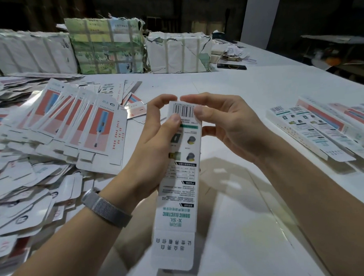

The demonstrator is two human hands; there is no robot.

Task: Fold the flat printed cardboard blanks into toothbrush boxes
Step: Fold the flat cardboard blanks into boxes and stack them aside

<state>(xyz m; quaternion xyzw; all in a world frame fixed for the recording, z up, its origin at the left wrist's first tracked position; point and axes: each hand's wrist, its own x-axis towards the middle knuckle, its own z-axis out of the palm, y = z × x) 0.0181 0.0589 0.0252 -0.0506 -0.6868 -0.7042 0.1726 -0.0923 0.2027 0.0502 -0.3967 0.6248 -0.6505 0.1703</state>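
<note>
Toothbrush box (179, 179), partly formed: held in the air above the white tabletop (247, 88), centre of view. Long axis runs near to far; barcode end points away from the person, the open tuck flap at the near end hangs loose, unfolded. Printed back panel faces up.

Left hand (156, 136): curled round the left edge of the box, thumb pressing the panel just below the barcode, fingertips over the far end.

Right hand (228, 123): thumb on the barcode's right side, forefinger arched over the far end, meeting the left fingertips; remaining fingers support the right edge. Both hands sit at the far end, equally near it; the far closure appears to be the step in hand, the near flap yet to do.

Flat blanks (73, 125): large loose pile, left.

Finished boxes (321, 129): laid side by side, right.

Wrapped bundles (107, 47): far edge.
</note>
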